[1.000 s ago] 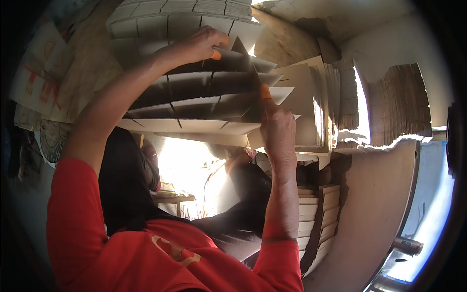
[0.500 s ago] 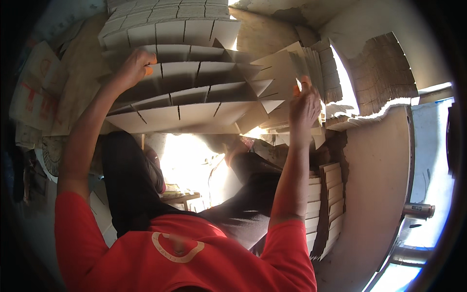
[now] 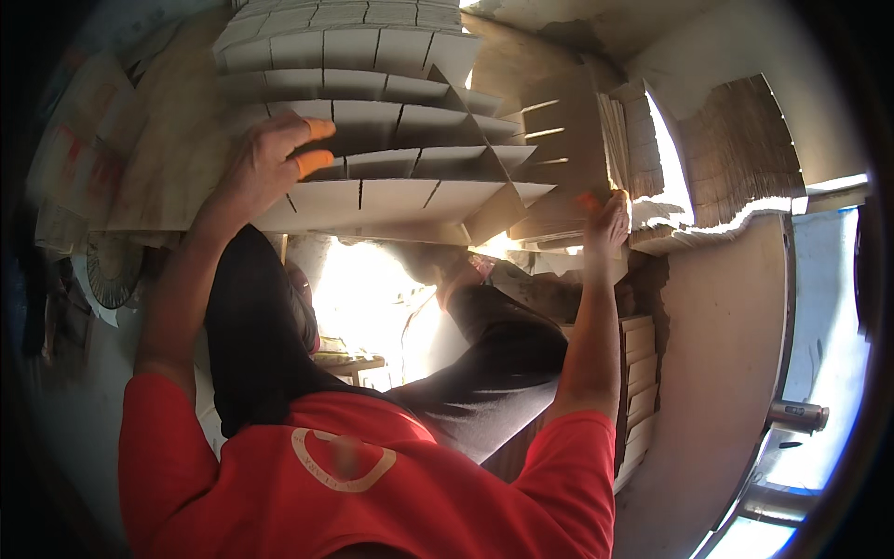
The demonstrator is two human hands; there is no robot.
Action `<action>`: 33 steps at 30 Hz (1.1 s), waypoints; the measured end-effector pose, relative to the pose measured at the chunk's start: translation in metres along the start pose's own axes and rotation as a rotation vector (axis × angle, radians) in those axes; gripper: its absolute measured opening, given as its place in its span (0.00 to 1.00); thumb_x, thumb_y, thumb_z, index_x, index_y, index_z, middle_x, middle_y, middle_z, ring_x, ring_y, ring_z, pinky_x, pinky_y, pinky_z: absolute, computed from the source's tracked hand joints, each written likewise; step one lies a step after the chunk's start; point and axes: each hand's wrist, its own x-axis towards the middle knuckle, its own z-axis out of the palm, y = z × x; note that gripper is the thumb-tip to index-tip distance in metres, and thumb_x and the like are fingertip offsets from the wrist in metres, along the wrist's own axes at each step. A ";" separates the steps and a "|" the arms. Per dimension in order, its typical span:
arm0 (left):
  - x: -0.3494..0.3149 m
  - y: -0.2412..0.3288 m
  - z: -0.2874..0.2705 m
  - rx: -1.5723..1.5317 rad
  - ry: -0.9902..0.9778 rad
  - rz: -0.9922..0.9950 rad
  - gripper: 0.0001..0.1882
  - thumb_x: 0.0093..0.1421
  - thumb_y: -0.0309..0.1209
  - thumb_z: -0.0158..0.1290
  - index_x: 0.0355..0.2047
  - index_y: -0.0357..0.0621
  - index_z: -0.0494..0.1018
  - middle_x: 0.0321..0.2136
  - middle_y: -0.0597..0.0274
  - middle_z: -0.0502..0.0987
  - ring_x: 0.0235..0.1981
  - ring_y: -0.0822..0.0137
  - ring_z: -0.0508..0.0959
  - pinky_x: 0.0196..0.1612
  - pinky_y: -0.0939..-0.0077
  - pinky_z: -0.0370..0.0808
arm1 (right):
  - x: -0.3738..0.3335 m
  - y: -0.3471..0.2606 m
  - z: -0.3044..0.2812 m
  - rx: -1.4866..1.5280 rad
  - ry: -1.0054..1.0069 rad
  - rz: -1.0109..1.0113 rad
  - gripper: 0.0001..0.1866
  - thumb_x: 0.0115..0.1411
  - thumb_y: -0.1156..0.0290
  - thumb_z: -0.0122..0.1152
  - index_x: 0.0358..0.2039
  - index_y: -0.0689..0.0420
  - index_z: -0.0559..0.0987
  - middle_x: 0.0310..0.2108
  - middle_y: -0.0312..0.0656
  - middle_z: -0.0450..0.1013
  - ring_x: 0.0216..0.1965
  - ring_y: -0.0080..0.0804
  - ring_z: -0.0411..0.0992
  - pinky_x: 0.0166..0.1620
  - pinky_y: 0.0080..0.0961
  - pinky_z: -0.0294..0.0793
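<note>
Pinching a slotted card sheet (image 3: pixel 575 144) near its lower corner: right hand (image 3: pixel 607 220). Left hand (image 3: pixel 265 160), fingers parted, by slotted strips (image 3: pixel 391 193).

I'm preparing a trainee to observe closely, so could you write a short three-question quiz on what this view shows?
1. Multiple choice: what colour are the finger covers on the left hand?
A) Blue
B) Orange
C) Green
2. True or false: the right hand is empty.
3. Fill in the gap: near their ____ end, the parallel slotted sheets are crossed by another sheet.

Key:
1. B, orange.
2. False: it grips the lower right part of a dark, shaded slotted sheet.
3. Right.
</note>
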 end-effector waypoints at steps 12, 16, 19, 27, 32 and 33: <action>-0.004 -0.008 0.039 0.093 -0.296 -0.108 0.10 0.42 0.20 0.57 0.25 0.29 0.67 0.27 0.47 0.71 0.35 0.47 0.72 0.37 0.61 0.68 | -0.002 -0.116 -0.154 0.964 -0.276 -0.050 0.32 0.57 0.71 0.61 0.61 0.57 0.62 0.30 0.38 0.74 0.13 0.19 0.66 0.14 0.14 0.66; -0.006 -0.003 0.039 0.009 -0.268 -0.133 0.13 0.43 0.24 0.59 0.30 0.34 0.73 0.28 0.48 0.75 0.35 0.50 0.75 0.38 0.61 0.70 | -0.014 -0.130 -0.149 0.911 -0.444 -0.168 0.31 0.55 0.76 0.60 0.60 0.55 0.64 0.28 0.35 0.74 0.13 0.16 0.63 0.15 0.14 0.65; -0.006 0.004 0.040 0.040 -0.301 -0.218 0.17 0.44 0.29 0.60 0.36 0.37 0.76 0.30 0.48 0.77 0.36 0.51 0.77 0.39 0.62 0.71 | -0.023 -0.142 -0.138 0.946 -0.485 -0.187 0.31 0.55 0.77 0.60 0.60 0.53 0.65 0.25 0.34 0.74 0.13 0.15 0.64 0.15 0.15 0.65; -0.008 -0.002 0.050 0.083 -0.261 -0.165 0.16 0.45 0.28 0.60 0.36 0.40 0.76 0.28 0.47 0.77 0.32 0.50 0.77 0.36 0.62 0.72 | -0.022 -0.153 -0.125 0.961 -0.496 -0.184 0.32 0.55 0.78 0.60 0.61 0.51 0.64 0.25 0.34 0.74 0.13 0.14 0.65 0.15 0.15 0.65; -0.006 -0.002 0.051 0.045 -0.236 -0.133 0.14 0.46 0.27 0.60 0.36 0.40 0.76 0.28 0.47 0.77 0.32 0.50 0.78 0.35 0.62 0.72 | -0.023 -0.153 -0.122 0.924 -0.543 -0.155 0.32 0.54 0.79 0.59 0.61 0.53 0.64 0.26 0.35 0.75 0.13 0.14 0.64 0.15 0.14 0.65; -0.006 -0.001 0.051 0.031 -0.218 -0.128 0.14 0.46 0.27 0.60 0.36 0.40 0.76 0.29 0.48 0.77 0.32 0.51 0.78 0.35 0.63 0.73 | -0.025 -0.153 -0.120 0.890 -0.549 -0.153 0.32 0.54 0.79 0.59 0.61 0.53 0.64 0.26 0.35 0.76 0.13 0.14 0.64 0.15 0.14 0.64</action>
